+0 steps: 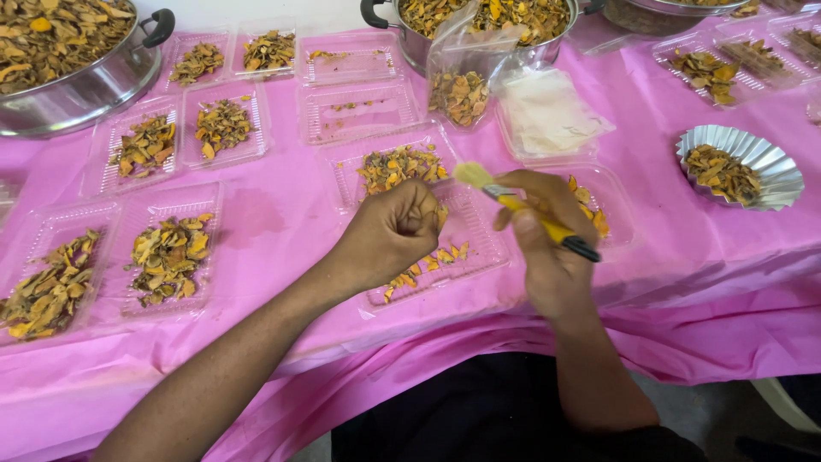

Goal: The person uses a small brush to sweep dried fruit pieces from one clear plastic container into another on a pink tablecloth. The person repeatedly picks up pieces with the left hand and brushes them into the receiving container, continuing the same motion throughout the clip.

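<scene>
One small yellow-handled brush (523, 207) is pinched by the right hand (547, 244) above the clear plastic tray (479, 257), bristles pointed upper-left, handle lower-right. The left hand (393, 233) is fisted; its contents are hidden.

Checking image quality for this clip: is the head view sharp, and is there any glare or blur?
Head view: even, soft daylight, no hard shadows; mild glare on the clear plastic trays and the foil dish; the right hand and its yellow brush are slightly motion-blurred; the left hand is sharper.
</scene>
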